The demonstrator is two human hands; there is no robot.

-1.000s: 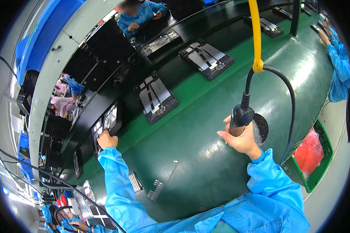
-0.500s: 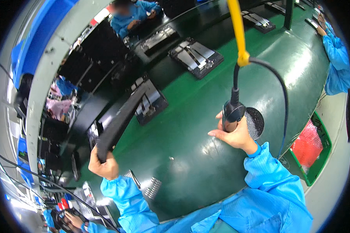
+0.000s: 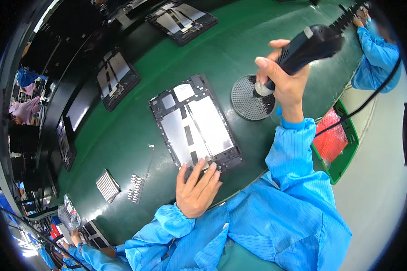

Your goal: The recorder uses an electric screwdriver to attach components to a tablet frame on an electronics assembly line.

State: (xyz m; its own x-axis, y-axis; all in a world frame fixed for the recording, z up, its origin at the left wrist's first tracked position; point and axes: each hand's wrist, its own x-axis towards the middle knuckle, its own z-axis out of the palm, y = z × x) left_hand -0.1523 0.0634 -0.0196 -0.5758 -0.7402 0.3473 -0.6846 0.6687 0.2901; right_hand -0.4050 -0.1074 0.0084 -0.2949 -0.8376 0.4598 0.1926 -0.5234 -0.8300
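An opened tablet (image 3: 212, 126) lies flat in front of me, its silver battery cells and black frame facing up. My left hand (image 3: 196, 192) rests on its near edge, fingers spread and straight. In my right hand (image 3: 290, 90) is a black electric screwdriver (image 3: 309, 47), gripped around its body and tilted. Its lower end points down at a round perforated screw tray (image 3: 246, 97) to the right of the tablet. Dark small pieces, likely screws, lie in the tray. Whether the bit touches them I cannot tell.
More opened tablets (image 3: 117, 77) (image 3: 182, 20) lie farther back. Left of me are a striped stack of strips (image 3: 107, 186) and a small plate of silver parts (image 3: 135, 189). A green crate (image 3: 348, 156) with red bubble wrap (image 3: 330, 137) stands at right. Co-workers sit right and lower left.
The tablet in my left hand, seen edge-on before, now lies flat on the table, and that hand has opened onto it. My right hand has tilted the screwdriver over the tray.
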